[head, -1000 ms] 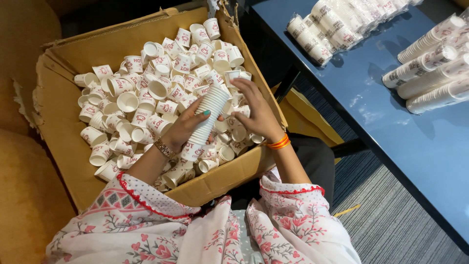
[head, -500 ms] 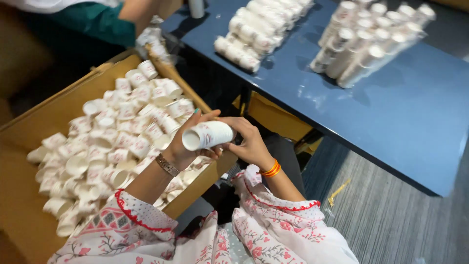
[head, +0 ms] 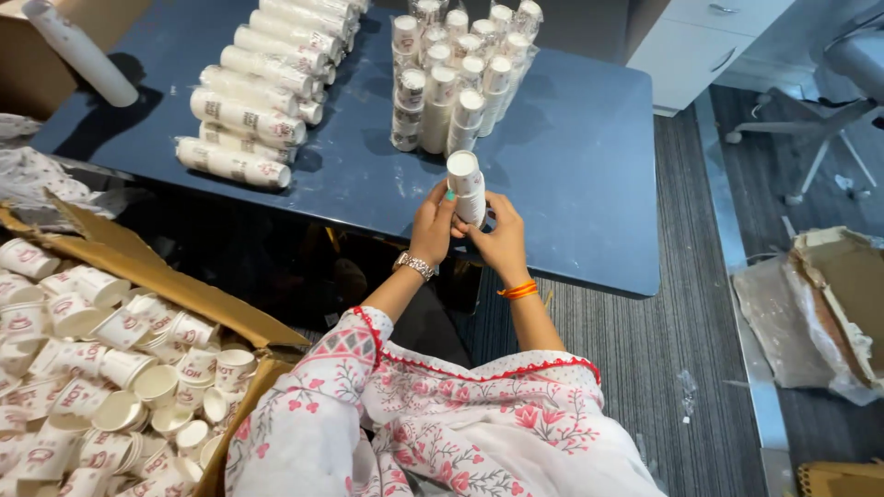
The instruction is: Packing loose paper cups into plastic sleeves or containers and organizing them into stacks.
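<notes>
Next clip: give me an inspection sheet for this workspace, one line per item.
Surface: blue table, bare at the near right.
Job's things: stack of paper cups held upright over the table edge.
Clutter: wrapped cup stacks lying and standing; cardboard box of loose cups.
Grippers: left hand and right hand both grip the stack.
Cables: nothing seen.
Surroundings: striped carpet, torn carton, chair base.

head view, looking steeply down, close over blue table [head: 571, 156], carton [head: 184, 294] lower left
</notes>
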